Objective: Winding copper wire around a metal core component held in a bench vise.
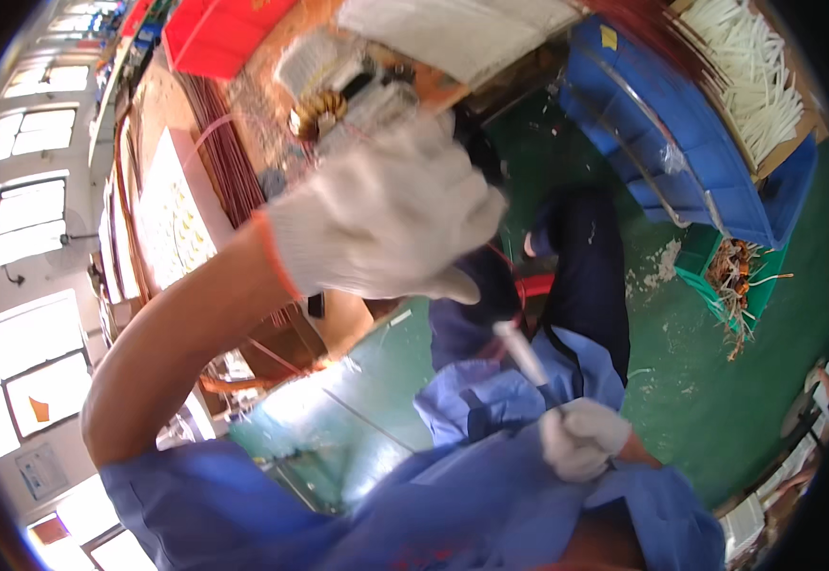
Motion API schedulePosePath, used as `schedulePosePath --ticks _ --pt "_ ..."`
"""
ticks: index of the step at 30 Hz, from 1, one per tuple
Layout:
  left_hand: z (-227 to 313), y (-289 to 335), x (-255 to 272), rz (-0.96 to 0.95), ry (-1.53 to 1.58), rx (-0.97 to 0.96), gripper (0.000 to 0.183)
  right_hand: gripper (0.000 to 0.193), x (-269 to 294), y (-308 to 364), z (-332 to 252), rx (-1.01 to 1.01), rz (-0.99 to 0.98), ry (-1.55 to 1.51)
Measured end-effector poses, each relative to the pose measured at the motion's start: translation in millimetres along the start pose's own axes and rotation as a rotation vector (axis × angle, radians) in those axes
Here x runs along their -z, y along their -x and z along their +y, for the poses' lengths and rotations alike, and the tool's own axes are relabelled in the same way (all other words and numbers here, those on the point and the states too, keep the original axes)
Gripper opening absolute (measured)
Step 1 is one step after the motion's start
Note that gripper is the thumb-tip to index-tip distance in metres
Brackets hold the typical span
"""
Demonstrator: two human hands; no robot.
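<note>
My left hand (386, 214), in a white knitted glove with an orange cuff, hangs over the bench edge, blurred by motion. Its thumb is spread away from loosely bent fingers, and nothing shows in its grip; the palm side is hidden. Close to my body, my right hand (581, 440), also gloved in white, is closed around a slim rod-like tool (523, 354) with a pale end and a darker part by the fingers. Blur hides its exact kind. A thin reddish wire (521, 309) runs near the pale end, above my lap.
On the bench, a copper-coloured coil (319, 114) lies by a grey machine, near bundled dark red wires (229, 162) and a red bin (219, 36). To the right stand a blue bin (662, 143), a box of white tubes (752, 76) and a green bin of wire scraps (733, 276).
</note>
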State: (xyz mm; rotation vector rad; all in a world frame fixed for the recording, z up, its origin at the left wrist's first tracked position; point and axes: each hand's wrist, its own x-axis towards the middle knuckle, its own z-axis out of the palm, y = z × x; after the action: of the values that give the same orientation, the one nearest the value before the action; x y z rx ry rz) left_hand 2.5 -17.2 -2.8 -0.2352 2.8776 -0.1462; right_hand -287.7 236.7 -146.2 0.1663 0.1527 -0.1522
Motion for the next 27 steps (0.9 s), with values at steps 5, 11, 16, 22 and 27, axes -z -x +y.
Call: schedulePosePath --ticks 5,11,16,22,27 --pt "-18.2 -87.1 -31.6 0.122 0.224 0.564 0.041 0.027 11.1 47.1 15.3 0.101 0.779 0.412" --pt "-77.9 -113.7 -24.5 0.459 0.258 0.784 0.041 0.027 -9.4 -17.3 -25.1 0.396 0.680 0.580" --pt "-30.1 -11.7 0.6 0.909 0.284 0.761 0.051 0.021 -41.9 -67.6 -37.8 0.450 0.596 0.738" --pt "-27.9 128.5 -67.6 0.963 0.948 1.502 0.060 0.020 -67.3 -96.0 -76.2 0.535 0.603 1.056" --pt "-58.6 145.2 -112.9 1.534 1.835 1.123 0.039 0.028 -98.2 -132.3 -118.9 0.526 0.663 1.209"
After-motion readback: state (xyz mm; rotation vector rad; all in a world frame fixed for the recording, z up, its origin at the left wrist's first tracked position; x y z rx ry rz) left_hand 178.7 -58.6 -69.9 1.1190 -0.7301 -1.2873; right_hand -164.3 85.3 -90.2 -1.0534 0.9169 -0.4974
